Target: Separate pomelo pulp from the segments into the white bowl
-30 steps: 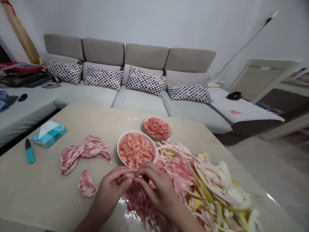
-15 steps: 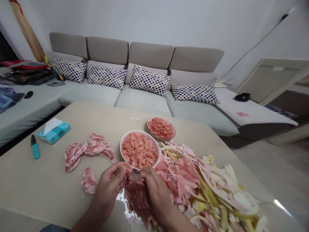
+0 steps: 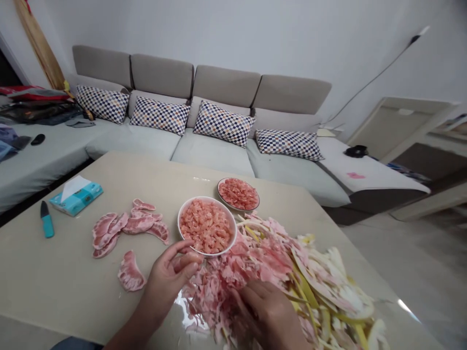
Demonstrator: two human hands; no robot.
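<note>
My left hand (image 3: 166, 274) is closed at the near rim of a white bowl (image 3: 179, 228), with a small pink piece of pomelo flesh (image 3: 188, 262) partly hidden in its fingers. The bowl is full of peeled pink pomelo flesh (image 3: 207, 226). Lower right, my right hand (image 3: 268, 308) is over a heap of pink pomelo membranes (image 3: 233, 272), its fingers drawn together. Whether anything is in its fingertips is hidden. Left of my left hand lies a single pomelo segment (image 3: 131, 273) with its skin on. Several more segments (image 3: 140, 223) lie farther back.
A dark-rimmed plate (image 3: 258, 201) of pomelo flesh stands behind the bowl. Yellow and white pomelo rinds (image 3: 333, 291) cover the table's right side. At the left are a teal-handled knife (image 3: 47, 224) and a blue tissue pack (image 3: 78, 198). A sofa (image 3: 211, 150) stands beyond the table.
My hands were together in front of the bowl. My right hand has pulled away, down and right, onto the membrane heap. My left hand stays near the bowl's rim.
</note>
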